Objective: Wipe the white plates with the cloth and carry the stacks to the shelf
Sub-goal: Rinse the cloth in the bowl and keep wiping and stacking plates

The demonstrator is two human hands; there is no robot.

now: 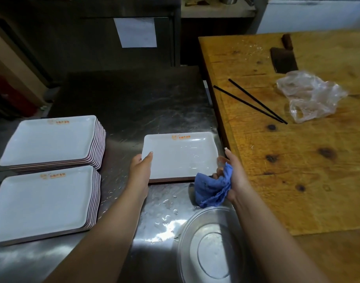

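Note:
A single white rectangular plate [181, 155] with an orange logo lies on the steel counter [134, 111]. My left hand [141, 168] grips its left edge, thumb on top of the rim. My right hand [234, 174] is at the plate's right near corner and holds a crumpled blue cloth [212, 187], which hangs over that corner. Two stacks of the same white plates stand at the left: a far stack [50, 139] and a near stack [42, 203].
A round metal basin [211, 248] sits on the wet counter just below the cloth. To the right is a wooden chopping table [297, 160] with black chopsticks [250, 103], a clear plastic bag [309, 97] and a cleaver [283, 58].

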